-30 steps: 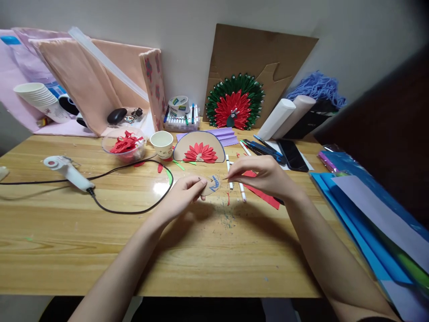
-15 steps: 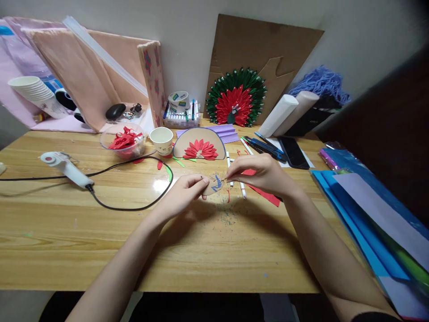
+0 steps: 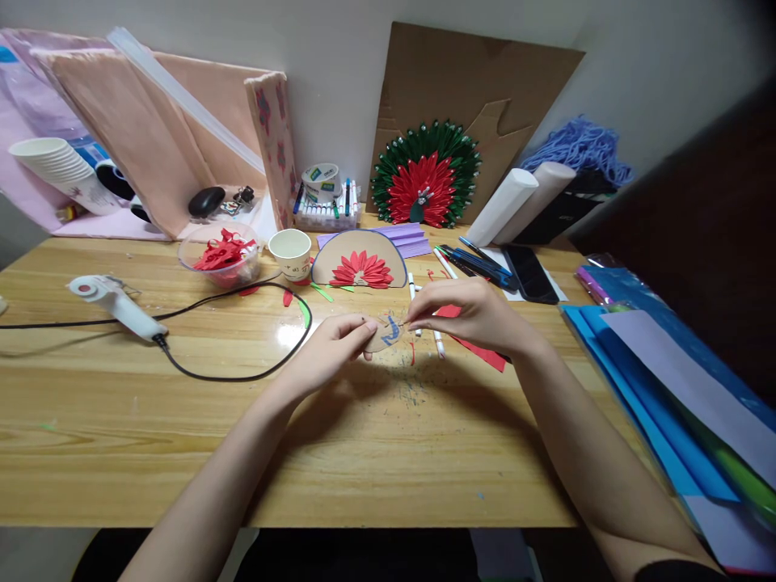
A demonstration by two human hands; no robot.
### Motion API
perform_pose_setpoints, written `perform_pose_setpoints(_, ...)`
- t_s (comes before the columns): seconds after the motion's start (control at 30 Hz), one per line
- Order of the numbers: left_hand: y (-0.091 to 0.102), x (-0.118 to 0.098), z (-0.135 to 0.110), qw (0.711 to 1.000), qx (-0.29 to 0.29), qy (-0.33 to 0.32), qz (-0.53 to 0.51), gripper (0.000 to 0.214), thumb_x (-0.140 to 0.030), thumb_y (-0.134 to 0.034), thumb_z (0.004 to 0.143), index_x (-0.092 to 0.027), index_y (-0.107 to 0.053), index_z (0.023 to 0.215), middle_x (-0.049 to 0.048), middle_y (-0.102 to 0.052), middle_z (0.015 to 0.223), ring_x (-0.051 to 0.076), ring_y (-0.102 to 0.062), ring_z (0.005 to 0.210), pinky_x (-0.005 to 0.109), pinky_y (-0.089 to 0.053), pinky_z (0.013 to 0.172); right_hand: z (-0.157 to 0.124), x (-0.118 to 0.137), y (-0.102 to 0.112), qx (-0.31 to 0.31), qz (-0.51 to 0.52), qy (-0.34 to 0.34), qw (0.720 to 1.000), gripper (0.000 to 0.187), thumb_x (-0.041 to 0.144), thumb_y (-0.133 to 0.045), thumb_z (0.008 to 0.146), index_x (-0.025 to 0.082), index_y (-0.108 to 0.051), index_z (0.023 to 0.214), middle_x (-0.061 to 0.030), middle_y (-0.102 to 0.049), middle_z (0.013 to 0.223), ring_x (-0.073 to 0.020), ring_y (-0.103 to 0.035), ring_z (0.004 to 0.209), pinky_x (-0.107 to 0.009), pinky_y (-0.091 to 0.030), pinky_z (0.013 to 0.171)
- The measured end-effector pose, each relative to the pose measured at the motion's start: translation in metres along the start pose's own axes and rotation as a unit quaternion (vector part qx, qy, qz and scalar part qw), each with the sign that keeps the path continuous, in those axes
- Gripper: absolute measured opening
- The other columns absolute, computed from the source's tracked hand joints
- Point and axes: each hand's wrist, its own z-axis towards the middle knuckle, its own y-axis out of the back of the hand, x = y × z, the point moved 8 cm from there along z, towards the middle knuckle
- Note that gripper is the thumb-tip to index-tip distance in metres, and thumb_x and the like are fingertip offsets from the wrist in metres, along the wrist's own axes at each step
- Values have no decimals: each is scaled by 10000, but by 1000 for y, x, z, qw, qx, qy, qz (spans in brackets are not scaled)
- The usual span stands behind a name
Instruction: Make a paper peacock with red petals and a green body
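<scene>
Between the thumb and fingers of my left hand (image 3: 336, 343) is a small tan cardboard piece (image 3: 377, 339) with a blue figure on its face. At its right edge, my right hand (image 3: 464, 311) is pinched shut; whatever its fingertips hold is too small to make out. Just behind stands a half-round cardboard fan (image 3: 359, 255) with a blue rim and red paper petals along its base. Dark and blue scraps (image 3: 412, 388) lie scattered on the table under my hands. White markers (image 3: 439, 343) and red paper (image 3: 482, 352) lie below and behind my right hand.
A white glue gun (image 3: 118, 307) with a looping black cord is on the left, near a bowl of red strips (image 3: 219, 257) and a paper cup (image 3: 289, 254). A green-and-red peacock craft (image 3: 424, 178) leans at the back. Blue folders (image 3: 643, 380) line the right edge.
Both hands and the cardboard piece keep nearly the same pose. The whole view has shifted very slightly.
</scene>
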Motion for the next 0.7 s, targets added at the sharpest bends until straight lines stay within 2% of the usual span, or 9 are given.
perform_pose_setpoints(0.1, 0, 6, 0, 995, -7, 29, -93, 335, -417, -517, 815, -165, -472, 599, -34, -438, 582, 97, -387, 558, 233, -299, 557, -1, -3, 8, -24, 22, -30, 999, 161, 324, -685, 769, 179, -696, 839, -43, -699, 816, -155, -636, 748, -289, -514, 704)
perform_pose_setpoints(0.17, -3, 11, 0, 980, -5, 47, -195, 293, -383, -538, 812, -160, -475, 634, -32, -425, 595, 85, -365, 541, 218, -288, 530, -2, -11, 20, -80, 44, -67, 994, 181, 350, -644, 801, 185, -694, 857, -50, -693, 850, -165, -638, 791, -302, -511, 734)
perform_pose_setpoints(0.27, -14, 14, 0, 929, 28, 67, -363, 269, -297, -512, 833, -156, -426, 621, -35, -348, 574, 67, -294, 497, 186, -256, 475, -7, -33, 35, -205, 123, -132, 962, 228, 373, -549, 864, 185, -674, 895, -54, -680, 848, -162, -636, 796, -322, -506, 757)
perform_pose_setpoints(0.3, -19, 14, 0, 905, 44, 78, -415, 263, -263, -492, 839, -156, -407, 615, -39, -314, 567, 64, -270, 483, 174, -247, 458, -8, -41, 34, -222, 157, -156, 950, 229, 374, -551, 859, 181, -666, 904, -54, -677, 840, -158, -635, 788, -325, -506, 759)
perform_pose_setpoints(0.33, -24, 14, -1, 879, 58, 92, -465, 253, -229, -471, 841, -158, -389, 612, -43, -279, 564, 62, -249, 471, 164, -242, 445, -7, -47, 27, -215, 191, -181, 940, 225, 374, -573, 842, 177, -662, 908, -54, -675, 839, -157, -634, 789, -327, -505, 763)
perform_pose_setpoints(0.4, -35, 14, -2, 824, 83, 118, -547, 240, -173, -424, 841, -163, -359, 610, -50, -221, 567, 63, -228, 453, 149, -245, 429, -3, -55, 4, -148, 241, -228, 932, 234, 368, -632, 791, 168, -663, 907, -59, -677, 868, -161, -628, 820, -329, -498, 775)
perform_pose_setpoints(0.5, -48, 11, -5, 764, 114, 130, -621, 266, -182, -361, 865, -169, -323, 602, -51, -186, 568, 69, -240, 447, 144, -267, 430, 2, -48, -29, -67, 280, -245, 926, 272, 377, -681, 738, 159, -672, 901, -61, -674, 916, -165, -611, 859, -325, -475, 792)
perform_pose_setpoints(0.6, -55, 10, -7, 727, 127, 127, -663, 343, -304, -314, 910, -173, -302, 593, -51, -189, 562, 70, -252, 449, 148, -274, 434, 5, -38, -46, -54, 314, -238, 917, 284, 381, -716, 693, 153, -670, 857, -40, -667, 877, -157, -599, 840, -311, -453, 797)
perform_pose_setpoints(0.7, -58, 13, -7, 709, 114, 130, -684, 401, -379, -248, 928, -174, -301, 588, -51, -189, 558, 72, -256, 447, 155, -270, 433, 4, -34, -57, -54, 353, -253, 899, 292, 375, -743, 653, 150, -657, 817, -20, -656, 817, -144, -589, 784, -296, -438, 773)
